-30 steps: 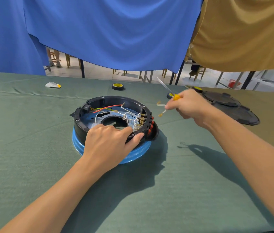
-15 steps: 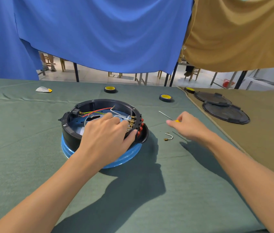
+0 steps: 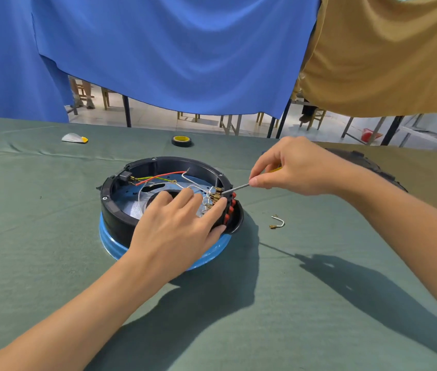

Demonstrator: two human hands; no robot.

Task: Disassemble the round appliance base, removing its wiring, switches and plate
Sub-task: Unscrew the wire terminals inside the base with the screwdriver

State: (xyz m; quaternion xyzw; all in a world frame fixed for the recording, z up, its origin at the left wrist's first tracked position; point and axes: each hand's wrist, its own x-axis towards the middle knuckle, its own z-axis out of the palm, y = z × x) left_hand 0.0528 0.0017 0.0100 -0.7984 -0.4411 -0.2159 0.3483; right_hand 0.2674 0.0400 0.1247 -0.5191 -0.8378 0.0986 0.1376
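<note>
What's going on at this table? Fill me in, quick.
A person is stripping the round appliance base. The left hand presses flat on it, while the right hand pinches a screwdriver, its tip at the brass terminals beside the red switches. One short white wire lies loose on the green cloth; the red wire and others are inside the base.

No readable text, labels, brands or numbers anywhere in view.
</note>
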